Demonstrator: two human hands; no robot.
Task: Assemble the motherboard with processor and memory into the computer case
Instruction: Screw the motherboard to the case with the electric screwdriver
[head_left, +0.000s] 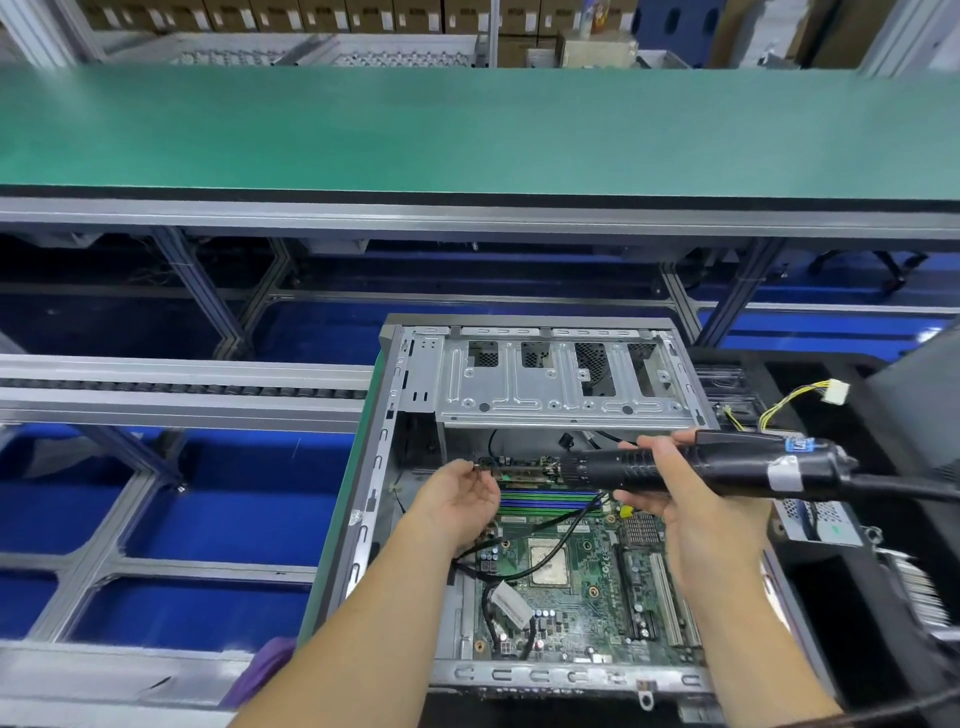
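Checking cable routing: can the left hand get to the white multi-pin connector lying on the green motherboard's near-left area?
Probably yes. The left hand holds nothing visible and hovers above the motherboard; the white connector lies uncovered just nearer, with only a black cable nearby.

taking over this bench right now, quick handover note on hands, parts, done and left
Right hand grips the black electric screwdriver, lying level, tip pointing left.
Left hand is at the tip, fingers curled; whether it holds a screw cannot be told.
Green motherboard lies inside the open grey metal computer case, with processor and memory sticks fitted.
Left: probably screwing the board down.
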